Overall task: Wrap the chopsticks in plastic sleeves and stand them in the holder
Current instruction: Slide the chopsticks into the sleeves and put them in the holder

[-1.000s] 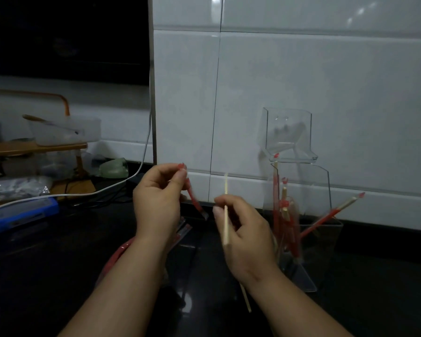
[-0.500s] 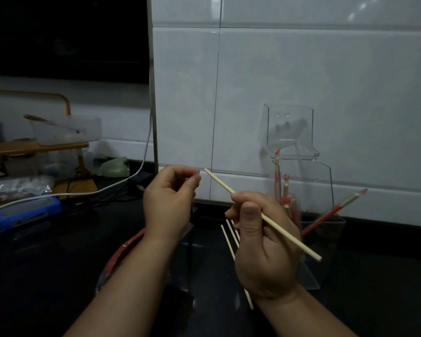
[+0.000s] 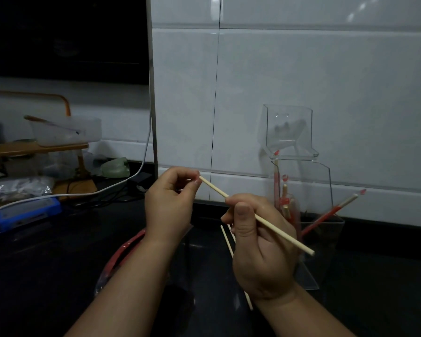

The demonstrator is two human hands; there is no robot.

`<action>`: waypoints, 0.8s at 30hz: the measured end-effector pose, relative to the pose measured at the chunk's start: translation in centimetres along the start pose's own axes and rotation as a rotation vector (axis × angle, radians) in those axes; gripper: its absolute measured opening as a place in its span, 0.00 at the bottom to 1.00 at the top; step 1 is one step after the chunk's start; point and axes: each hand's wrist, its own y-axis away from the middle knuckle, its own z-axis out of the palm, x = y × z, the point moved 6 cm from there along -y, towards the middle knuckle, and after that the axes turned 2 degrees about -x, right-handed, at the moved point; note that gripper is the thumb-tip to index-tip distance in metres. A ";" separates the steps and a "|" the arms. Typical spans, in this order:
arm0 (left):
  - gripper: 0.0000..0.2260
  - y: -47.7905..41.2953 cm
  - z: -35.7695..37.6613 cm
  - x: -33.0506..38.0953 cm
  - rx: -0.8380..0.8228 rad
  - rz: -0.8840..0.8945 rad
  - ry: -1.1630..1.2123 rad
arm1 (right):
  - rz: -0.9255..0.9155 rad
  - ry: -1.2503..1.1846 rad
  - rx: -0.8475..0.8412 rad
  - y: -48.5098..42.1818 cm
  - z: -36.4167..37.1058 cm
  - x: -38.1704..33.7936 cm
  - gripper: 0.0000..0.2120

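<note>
Tipping the chopstick (image 3: pixel 282 232) down from upright, the right hand (image 3: pixel 260 244) now grips it mid-shaft and aims its tip at the left hand's (image 3: pixel 170 205) pinched fingertips, so I'd guess the sleeve is about to get threaded on. Can't actually make out the sleeve in that pinch anymore, it's too dim. Holder (image 3: pixel 323 215) sits just right on the desk (image 3: pixel 58 276) with wrapped ones inside, and the spare sticks (image 3: pixel 225 239) are half hidden under the right hand.
</note>
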 end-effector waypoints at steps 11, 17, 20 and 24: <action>0.12 0.4 0.0 1.0 -0.016 0.062 -0.081 | -0.052 0.014 0.003 0.0 0.0 -0.4 0.16; 0.13 0.5 0.1 1.0 -0.036 0.087 -0.130 | -0.050 0.026 0.004 -0.2 -0.1 -0.4 0.17; 0.13 0.5 0.0 1.0 -0.032 0.108 -0.165 | -0.022 -0.001 0.004 -0.2 -0.1 -0.3 0.15; 0.15 0.6 0.2 1.2 -0.038 0.139 -0.199 | -0.024 0.022 0.019 -0.1 -0.3 -0.3 0.16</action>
